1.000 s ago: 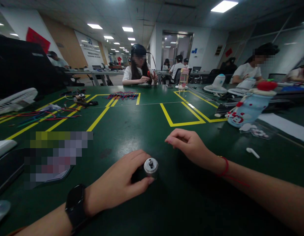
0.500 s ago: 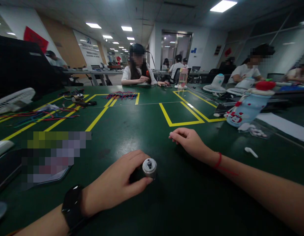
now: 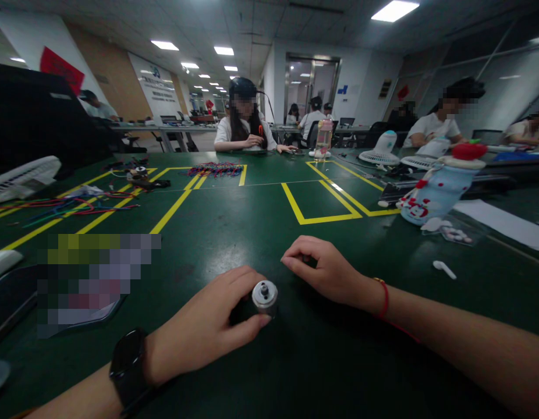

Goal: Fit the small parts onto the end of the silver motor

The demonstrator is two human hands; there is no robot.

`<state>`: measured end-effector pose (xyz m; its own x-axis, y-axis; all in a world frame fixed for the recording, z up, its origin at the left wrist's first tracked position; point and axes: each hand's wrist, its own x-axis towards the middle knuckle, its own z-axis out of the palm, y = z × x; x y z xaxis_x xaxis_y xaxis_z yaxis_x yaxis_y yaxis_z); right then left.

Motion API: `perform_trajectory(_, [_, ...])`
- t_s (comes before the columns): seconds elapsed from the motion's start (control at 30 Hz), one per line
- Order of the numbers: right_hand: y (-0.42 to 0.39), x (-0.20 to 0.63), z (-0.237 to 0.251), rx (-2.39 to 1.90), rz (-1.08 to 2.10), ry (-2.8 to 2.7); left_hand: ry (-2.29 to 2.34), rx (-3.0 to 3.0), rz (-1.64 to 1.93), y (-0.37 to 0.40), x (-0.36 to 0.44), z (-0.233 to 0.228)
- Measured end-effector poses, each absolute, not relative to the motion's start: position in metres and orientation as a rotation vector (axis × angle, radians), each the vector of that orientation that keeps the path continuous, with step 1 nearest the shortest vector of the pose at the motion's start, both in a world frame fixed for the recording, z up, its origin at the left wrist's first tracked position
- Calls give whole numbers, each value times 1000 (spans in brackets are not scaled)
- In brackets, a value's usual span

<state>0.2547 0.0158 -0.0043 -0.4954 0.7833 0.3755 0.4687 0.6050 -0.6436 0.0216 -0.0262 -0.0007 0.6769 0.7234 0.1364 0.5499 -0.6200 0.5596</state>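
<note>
My left hand [image 3: 204,326] wraps around a small silver cylindrical motor [image 3: 265,295] standing on the green table [image 3: 234,227], its shaft end facing up and toward me. A black watch sits on that wrist. My right hand [image 3: 324,270] hovers just right of and beyond the motor, fingers curled with thumb and forefinger pinched together; whether something tiny is between them I cannot tell. A red string circles the right wrist.
Yellow tape lines [image 3: 322,218] mark boxes on the table. Coloured wires [image 3: 68,205] lie at left, a white fan [image 3: 22,177] at far left. A blue-white bottle [image 3: 435,189], a small bag [image 3: 453,233] and a white earbud [image 3: 444,269] lie at right. Other people sit at the far side.
My right hand drew back toward the motor and slightly left. My left hand and the motor stayed in place.
</note>
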Motion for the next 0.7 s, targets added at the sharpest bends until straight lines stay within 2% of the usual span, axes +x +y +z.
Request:
perform_trajectory(0.13, [-7,237,7,-758,643,-2190,983,2453,499,-27,20,-3])
perform_trajectory(0.3, [-17,229,13,-717,546,-2197,982,2462,500,-29,21,-4])
perform_trajectory(0.43, [-14,238,14,-775,592,-2083,993,2434,477,-31,21,1])
perform_trajectory(0.7, [-13,264,4,-776,501,-2572,995,2389,460,-31,24,5])
